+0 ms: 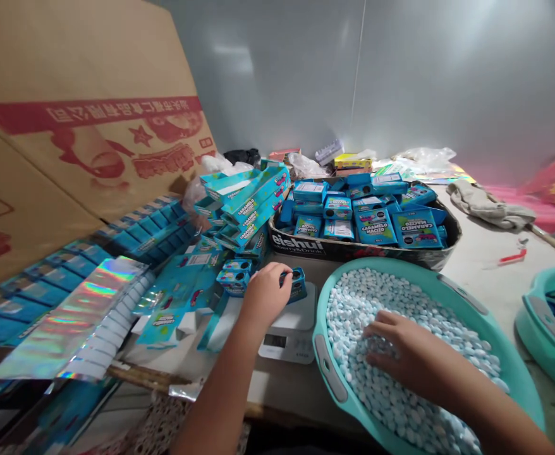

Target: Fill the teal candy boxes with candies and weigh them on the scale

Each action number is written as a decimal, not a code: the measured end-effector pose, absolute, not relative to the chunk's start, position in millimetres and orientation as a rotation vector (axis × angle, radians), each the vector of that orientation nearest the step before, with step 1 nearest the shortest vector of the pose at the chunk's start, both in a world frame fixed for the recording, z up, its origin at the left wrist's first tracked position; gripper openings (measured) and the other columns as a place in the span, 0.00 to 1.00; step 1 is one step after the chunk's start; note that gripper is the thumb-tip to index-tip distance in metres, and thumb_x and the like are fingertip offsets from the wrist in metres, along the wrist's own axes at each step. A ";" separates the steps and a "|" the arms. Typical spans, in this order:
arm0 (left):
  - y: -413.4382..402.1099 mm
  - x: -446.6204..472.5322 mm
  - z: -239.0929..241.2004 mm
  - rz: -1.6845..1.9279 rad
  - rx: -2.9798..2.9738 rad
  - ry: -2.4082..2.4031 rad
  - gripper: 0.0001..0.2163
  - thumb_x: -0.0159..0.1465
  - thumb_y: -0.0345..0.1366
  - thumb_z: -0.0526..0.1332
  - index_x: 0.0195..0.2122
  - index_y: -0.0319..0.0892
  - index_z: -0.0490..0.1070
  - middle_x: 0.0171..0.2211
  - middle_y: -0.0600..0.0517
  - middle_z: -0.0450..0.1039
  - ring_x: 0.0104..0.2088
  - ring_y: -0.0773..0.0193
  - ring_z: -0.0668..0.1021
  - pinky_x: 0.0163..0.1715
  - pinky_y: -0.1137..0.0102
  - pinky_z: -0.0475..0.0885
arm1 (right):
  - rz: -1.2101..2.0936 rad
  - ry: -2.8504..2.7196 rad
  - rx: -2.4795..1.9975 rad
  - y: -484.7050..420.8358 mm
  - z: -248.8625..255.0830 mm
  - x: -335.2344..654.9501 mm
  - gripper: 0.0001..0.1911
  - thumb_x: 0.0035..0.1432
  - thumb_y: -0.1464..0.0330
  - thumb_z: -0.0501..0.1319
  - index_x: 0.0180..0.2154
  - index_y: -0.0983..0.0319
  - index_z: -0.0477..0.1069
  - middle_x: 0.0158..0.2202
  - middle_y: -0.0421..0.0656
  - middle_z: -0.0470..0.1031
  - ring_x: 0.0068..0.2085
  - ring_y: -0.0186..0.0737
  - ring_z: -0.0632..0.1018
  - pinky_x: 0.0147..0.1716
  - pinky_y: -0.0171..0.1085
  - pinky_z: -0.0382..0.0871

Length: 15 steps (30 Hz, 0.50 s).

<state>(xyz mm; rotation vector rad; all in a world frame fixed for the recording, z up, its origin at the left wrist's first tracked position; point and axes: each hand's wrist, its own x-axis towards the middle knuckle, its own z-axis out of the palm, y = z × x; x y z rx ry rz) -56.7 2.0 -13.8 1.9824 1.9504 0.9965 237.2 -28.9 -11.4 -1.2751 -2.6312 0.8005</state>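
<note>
Tabletop [479,256]: candies [424,309] in turquoise tub [509,355], boxes [375,224] in tray [306,245]

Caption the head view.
Left hand at small blue cardboard box; right hand among pale rounded candies in teal plastic tub.

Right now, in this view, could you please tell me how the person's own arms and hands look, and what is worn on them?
The left hand and right hand are ungloved. The left forearm and right forearm show no sleeve, watch, bracelet or markings. No ring is visible, though some fingers are partly hidden.
</note>
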 end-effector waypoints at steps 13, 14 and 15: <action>-17.2 -103.6 -70.1 1.514 1.273 1.747 0.24 0.67 0.55 0.53 0.50 0.38 0.69 0.47 0.41 0.77 0.47 0.55 0.80 0.50 0.60 0.74 | 0.907 -2.611 -1.155 -28.4 -4.9 239.9 0.15 0.64 0.75 0.55 0.25 0.61 0.67 0.30 0.41 0.68 0.31 0.39 0.72 0.33 0.38 0.62; -17.0 -104.7 -72.3 1.467 1.261 1.683 0.27 0.65 0.56 0.56 0.54 0.39 0.67 0.49 0.40 0.76 0.48 0.55 0.80 0.50 0.59 0.75 | 0.892 -2.608 -1.167 -27.9 -4.0 239.8 0.15 0.64 0.75 0.55 0.25 0.61 0.67 0.30 0.41 0.68 0.31 0.39 0.71 0.32 0.38 0.62; -16.0 -104.8 -73.8 1.405 1.265 1.620 0.30 0.62 0.56 0.60 0.57 0.39 0.65 0.51 0.40 0.75 0.49 0.54 0.80 0.50 0.59 0.75 | 0.885 -2.602 -1.184 -27.4 -3.3 239.6 0.13 0.64 0.75 0.55 0.26 0.61 0.68 0.30 0.41 0.69 0.31 0.39 0.71 0.32 0.38 0.62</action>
